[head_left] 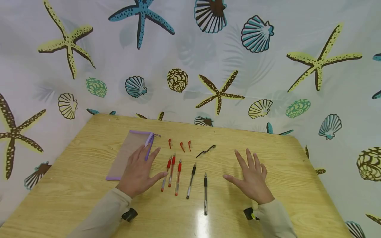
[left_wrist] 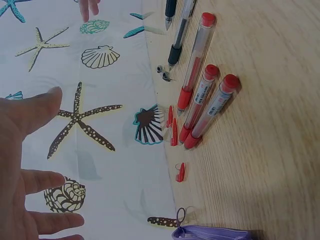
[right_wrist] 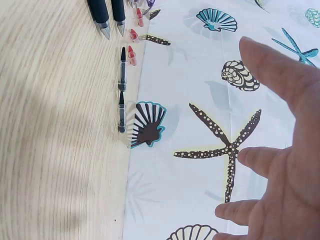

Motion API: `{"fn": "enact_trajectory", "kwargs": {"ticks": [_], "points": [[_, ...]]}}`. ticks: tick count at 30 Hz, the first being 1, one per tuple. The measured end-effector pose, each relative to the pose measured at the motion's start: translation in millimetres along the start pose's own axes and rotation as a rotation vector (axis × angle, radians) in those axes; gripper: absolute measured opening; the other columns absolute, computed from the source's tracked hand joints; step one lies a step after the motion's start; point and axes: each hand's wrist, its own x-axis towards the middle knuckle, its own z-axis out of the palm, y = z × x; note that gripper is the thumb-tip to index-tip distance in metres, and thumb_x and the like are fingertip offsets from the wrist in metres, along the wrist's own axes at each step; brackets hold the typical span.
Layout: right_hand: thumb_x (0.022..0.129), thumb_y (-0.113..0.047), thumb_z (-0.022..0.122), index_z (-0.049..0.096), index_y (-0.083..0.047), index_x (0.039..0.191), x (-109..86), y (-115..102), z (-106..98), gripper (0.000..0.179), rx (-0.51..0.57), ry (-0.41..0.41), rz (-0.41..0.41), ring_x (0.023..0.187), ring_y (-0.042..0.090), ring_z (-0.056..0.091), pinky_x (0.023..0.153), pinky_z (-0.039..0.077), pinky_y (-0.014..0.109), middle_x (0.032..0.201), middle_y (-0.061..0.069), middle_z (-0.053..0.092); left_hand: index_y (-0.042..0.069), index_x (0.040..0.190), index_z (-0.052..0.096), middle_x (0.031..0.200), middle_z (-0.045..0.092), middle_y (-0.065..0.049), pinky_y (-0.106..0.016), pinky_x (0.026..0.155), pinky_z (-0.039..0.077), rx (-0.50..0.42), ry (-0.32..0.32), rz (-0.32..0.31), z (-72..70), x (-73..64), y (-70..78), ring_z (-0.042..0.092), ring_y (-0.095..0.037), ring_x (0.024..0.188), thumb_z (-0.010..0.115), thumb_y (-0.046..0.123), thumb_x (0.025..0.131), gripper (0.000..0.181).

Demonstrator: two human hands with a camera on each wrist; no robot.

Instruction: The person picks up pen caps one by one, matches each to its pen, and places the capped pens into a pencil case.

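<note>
My left hand (head_left: 139, 173) hovers with fingers spread over the right side of a mesh zip pouch (head_left: 121, 157) with purple edging. Nothing is in its grasp. Just right of it lie three uncapped red gel pens (head_left: 179, 167), tips pointing away from me. Two uncapped black gel pens (head_left: 205, 195) lie farther right. Beyond the pens are three red pen caps (head_left: 189, 145) and two black pen caps (head_left: 210, 148), the black ones nearly end to end. To the right of all the pens, my right hand (head_left: 252, 178) is held above the table, fingers spread and holding nothing.
The wooden table (head_left: 282, 158) carries the pens, caps and pouch. A white cloth (head_left: 184, 43) printed with starfish and shells hangs behind it and at both sides. A small dark wrist camera (head_left: 129, 215) sits below my left sleeve, with another dark camera (head_left: 251, 214) at the right.
</note>
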Motion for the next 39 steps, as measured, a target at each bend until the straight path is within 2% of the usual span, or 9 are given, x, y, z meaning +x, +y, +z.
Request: {"fn": "enact_trajectory", "kwargs": {"ticks": [12,19,25,30,33,35,39], "points": [[0.085,-0.049,0.068,0.026,-0.014,0.153,13.1,1,7,0.088,0.049,0.074,-0.069,0.138,0.050,0.011,0.098,0.011,0.072,0.156,0.022,0.013,0.008,0.145,0.042,0.139,0.044,-0.024,-0.061,0.099,0.037,-0.054,-0.003,-0.019,7.0,4.1,0.2,0.042,-0.043,0.126,0.068,0.050,0.085,0.078],[0.085,-0.047,0.069,0.028,-0.013,0.152,27.4,-1,13,0.085,0.075,0.094,-0.119,0.134,0.050,0.020,0.095,0.018,0.067,0.153,0.021,0.022,0.004,0.142,0.044,0.130,0.052,-0.021,-0.055,0.094,0.044,-0.094,-0.010,-0.020,12.2,5.7,-0.7,0.052,-0.039,0.118,0.069,0.043,0.086,0.073],[0.086,-0.045,0.069,0.031,-0.012,0.151,40.7,-7,18,0.083,0.088,0.092,-0.146,0.128,0.047,0.030,0.094,0.022,0.065,0.147,0.021,0.034,0.004,0.142,0.044,0.124,0.057,-0.019,-0.049,0.082,0.052,-0.145,-0.055,-0.055,18.0,6.8,1.4,0.060,-0.034,0.103,0.070,0.037,0.088,0.069],[0.088,-0.043,0.068,0.033,-0.010,0.150,54.4,-10,24,0.079,0.112,0.085,-0.156,0.122,0.046,0.040,0.099,0.023,0.066,0.140,0.022,0.043,0.005,0.139,0.046,0.123,0.058,-0.019,-0.051,0.081,0.053,-0.193,-0.118,-0.101,21.9,9.5,3.4,0.059,-0.037,0.108,0.068,0.037,0.090,0.062],[0.090,-0.040,0.067,0.034,-0.008,0.149,63.0,-11,27,0.075,0.133,0.072,-0.163,0.114,0.043,0.046,0.100,0.025,0.065,0.134,0.022,0.048,0.006,0.137,0.048,0.117,0.062,-0.017,-0.048,0.078,0.054,-0.207,-0.146,-0.126,25.6,11.9,4.2,0.061,-0.034,0.104,0.068,0.037,0.090,0.060],[0.091,-0.038,0.066,0.035,-0.008,0.149,69.0,-12,29,0.073,0.147,0.061,-0.167,0.106,0.040,0.049,0.098,0.030,0.062,0.129,0.021,0.052,0.007,0.136,0.049,0.111,0.064,-0.014,-0.046,0.077,0.054,-0.217,-0.160,-0.149,29.2,13.5,4.7,0.063,-0.030,0.100,0.068,0.037,0.089,0.059],[0.092,-0.032,0.065,0.036,-0.006,0.148,81.2,-14,32,0.068,0.164,0.025,-0.168,0.091,0.035,0.051,0.083,0.041,0.049,0.121,0.020,0.056,0.007,0.134,0.051,0.103,0.065,-0.010,-0.042,0.075,0.053,-0.250,-0.183,-0.188,35.4,16.6,5.3,0.062,-0.024,0.091,0.070,0.034,0.088,0.056]]}}
